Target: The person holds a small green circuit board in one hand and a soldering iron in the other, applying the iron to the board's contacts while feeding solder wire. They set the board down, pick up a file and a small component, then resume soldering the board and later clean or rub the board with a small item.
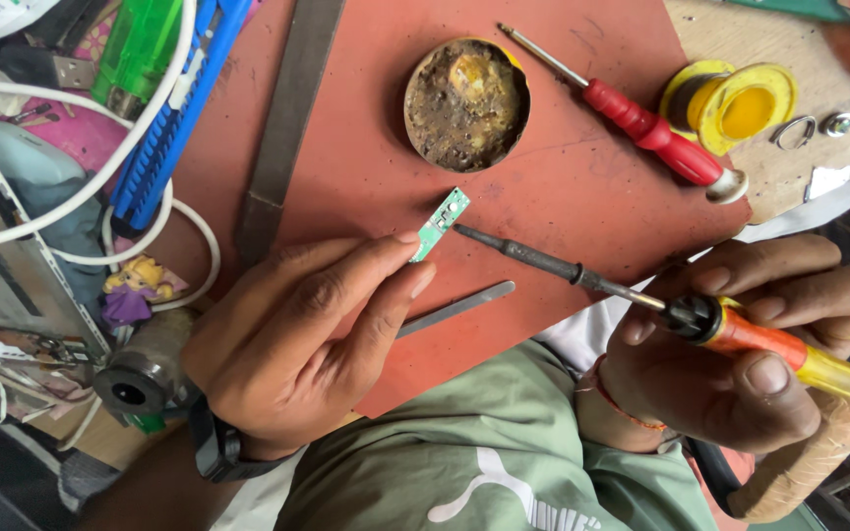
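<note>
We pinch the small green circuit board (441, 224) in our left hand (297, 344) fingers above the red mat (563, 187), its long axis tilted up-right, while our right hand (740, 344) grips the soldering iron (641, 300), tip touching the board's right edge

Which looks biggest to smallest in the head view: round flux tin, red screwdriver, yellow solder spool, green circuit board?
1. Red screwdriver, longest by far.
2. Round flux tin.
3. Yellow solder spool, a little smaller than the tin.
4. Green circuit board, smallest, though the left hand holds it raised nearer the camera.
</note>
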`<state>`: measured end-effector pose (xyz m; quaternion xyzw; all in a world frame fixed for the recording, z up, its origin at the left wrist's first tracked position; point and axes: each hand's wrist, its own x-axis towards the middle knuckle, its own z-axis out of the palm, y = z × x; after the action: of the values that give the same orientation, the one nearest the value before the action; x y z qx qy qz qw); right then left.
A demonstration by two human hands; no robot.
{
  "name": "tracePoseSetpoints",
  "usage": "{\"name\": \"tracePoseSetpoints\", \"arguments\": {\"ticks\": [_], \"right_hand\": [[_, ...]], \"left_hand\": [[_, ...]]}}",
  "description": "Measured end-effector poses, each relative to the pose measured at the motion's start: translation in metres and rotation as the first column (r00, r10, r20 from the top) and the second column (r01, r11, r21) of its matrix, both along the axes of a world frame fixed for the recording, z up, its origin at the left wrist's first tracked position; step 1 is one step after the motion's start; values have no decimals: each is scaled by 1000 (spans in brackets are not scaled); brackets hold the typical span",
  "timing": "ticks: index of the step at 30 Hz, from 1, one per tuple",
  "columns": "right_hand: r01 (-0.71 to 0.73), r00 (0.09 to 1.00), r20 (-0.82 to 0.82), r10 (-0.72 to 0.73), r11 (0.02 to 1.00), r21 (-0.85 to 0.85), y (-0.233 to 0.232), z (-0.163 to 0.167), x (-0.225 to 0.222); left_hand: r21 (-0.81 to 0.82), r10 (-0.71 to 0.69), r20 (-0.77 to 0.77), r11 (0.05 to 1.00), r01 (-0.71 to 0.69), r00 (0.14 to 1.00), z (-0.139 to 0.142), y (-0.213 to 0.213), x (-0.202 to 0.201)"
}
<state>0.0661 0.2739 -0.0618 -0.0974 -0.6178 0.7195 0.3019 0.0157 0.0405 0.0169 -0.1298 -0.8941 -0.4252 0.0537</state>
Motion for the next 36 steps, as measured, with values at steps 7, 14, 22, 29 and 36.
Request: {"name": "tracePoseSetpoints", "arguments": {"ticks": [7,14,22,29,36], "right_hand": [[32,999,-15,-31,999,28,4,-2,-2],[-40,991,-130,41,999,15,10,-13,0],[-119,991,-63,118,993,-15,10,-7,2],[-38,991,-126,42,999,36,6,-17,0],[33,995,-103,-17,988,154,1,-16,-2]], "left_hand": [[-13,-7,5,1000,7,1000,-4,-2,4],[-21,-31,26,999,31,999,1,-1,-1],[-32,-54,24,998,55,998,3,-2,-1],[15,-45,-3,999,45,999,-4,-3,-2],[-6,-52,31,999,52,998,0,-3,-3]]}}
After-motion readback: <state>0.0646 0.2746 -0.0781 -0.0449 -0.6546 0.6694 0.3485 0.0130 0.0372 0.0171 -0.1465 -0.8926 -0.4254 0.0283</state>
